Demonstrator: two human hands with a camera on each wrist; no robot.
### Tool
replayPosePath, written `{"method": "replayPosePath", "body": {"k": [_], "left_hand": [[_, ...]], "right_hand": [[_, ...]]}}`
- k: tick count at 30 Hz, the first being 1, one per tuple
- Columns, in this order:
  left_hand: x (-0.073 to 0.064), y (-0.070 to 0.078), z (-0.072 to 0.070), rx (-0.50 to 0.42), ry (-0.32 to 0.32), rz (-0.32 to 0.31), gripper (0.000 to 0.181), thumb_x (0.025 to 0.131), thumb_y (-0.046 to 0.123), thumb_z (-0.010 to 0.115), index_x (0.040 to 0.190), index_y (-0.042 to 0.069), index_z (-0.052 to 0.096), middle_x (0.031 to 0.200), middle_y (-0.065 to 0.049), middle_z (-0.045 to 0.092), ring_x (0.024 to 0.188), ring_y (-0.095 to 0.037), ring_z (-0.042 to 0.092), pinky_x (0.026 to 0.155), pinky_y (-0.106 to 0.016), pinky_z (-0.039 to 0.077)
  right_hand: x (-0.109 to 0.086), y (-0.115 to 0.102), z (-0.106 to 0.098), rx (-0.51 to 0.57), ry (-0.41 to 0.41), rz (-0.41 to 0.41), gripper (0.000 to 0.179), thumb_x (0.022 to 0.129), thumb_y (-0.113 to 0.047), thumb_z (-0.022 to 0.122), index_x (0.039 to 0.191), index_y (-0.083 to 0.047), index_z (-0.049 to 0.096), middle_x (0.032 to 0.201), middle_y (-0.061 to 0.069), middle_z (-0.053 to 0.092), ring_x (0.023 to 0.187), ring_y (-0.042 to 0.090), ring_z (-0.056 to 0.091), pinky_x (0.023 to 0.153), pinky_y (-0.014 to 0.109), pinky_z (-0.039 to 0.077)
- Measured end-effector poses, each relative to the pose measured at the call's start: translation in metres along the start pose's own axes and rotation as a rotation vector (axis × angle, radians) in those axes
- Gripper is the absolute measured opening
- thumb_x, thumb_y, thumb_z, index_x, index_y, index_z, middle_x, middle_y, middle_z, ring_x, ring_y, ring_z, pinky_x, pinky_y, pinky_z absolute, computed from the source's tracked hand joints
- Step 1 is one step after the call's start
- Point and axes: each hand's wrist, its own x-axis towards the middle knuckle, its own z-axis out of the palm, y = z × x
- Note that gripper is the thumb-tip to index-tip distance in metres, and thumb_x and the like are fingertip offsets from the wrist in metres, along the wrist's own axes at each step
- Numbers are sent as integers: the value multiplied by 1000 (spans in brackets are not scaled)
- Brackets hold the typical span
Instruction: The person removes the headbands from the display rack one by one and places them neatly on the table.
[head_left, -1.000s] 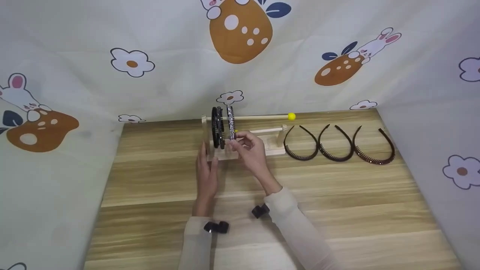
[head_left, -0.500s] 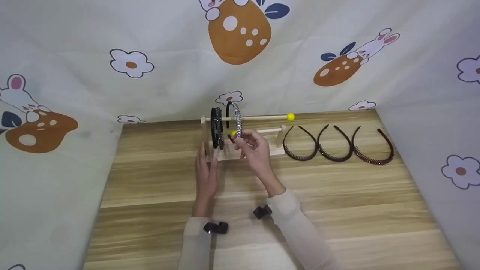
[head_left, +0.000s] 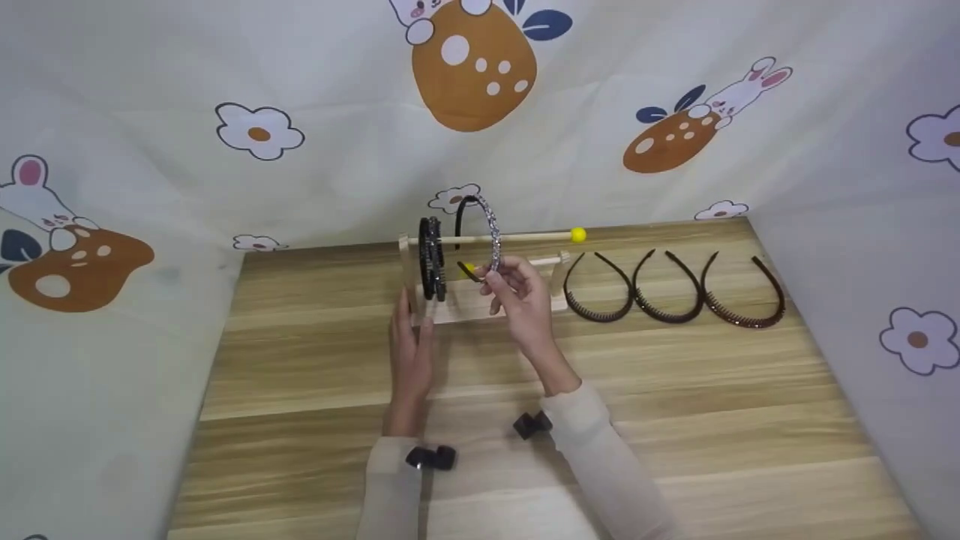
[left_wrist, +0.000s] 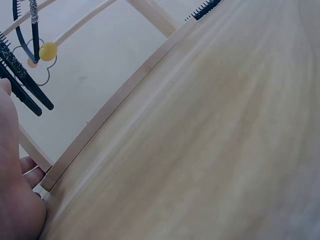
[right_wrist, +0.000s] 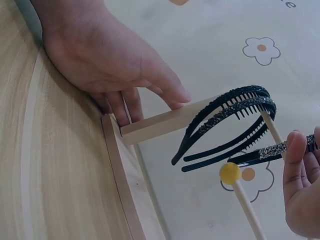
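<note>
My right hand (head_left: 525, 300) pinches a headband (head_left: 493, 225) studded with silvery glitter between thumb and fingers. That headband stands upright, and the upper rod of a wooden stand (head_left: 480, 309) appears to pass through its loop. Black toothed headbands (right_wrist: 235, 102), at least one of them glittery, hang together at the rod's left end. My left hand (head_left: 411, 356) holds the stand's left upright, thumb in front and fingers on the outer side; the right wrist view also shows this hand (right_wrist: 105, 60). The headband's far side is partly hidden in the right wrist view.
Three dark headbands (head_left: 667, 311) lie in a row on the wooden table (head_left: 487, 450), right of the stand. A yellow ball (head_left: 578, 235) caps the upper rod; another yellow ball (right_wrist: 230, 173) caps the lower rod. A printed cloth wall (head_left: 337, 172) rises close behind.
My right hand has drawn the glitter headband rightward along the upper rod, away from the hanging ones, and turned it so its loop shows more. My left hand stays at the stand.
</note>
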Motion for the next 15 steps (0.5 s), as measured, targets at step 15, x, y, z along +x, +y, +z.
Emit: {"method": "replayPosePath", "body": {"k": [15], "left_hand": [[1, -1, 0, -3, -11, -1, 70, 117, 36, 48, 179, 20, 19, 183, -17, 20, 163, -48, 28, 127, -80, 22]], "right_hand": [[2, -6, -17, -53, -9, -80, 11, 107, 5, 62, 114, 14, 62, 108, 31, 76, 84, 14, 69, 59, 20, 54]]}}
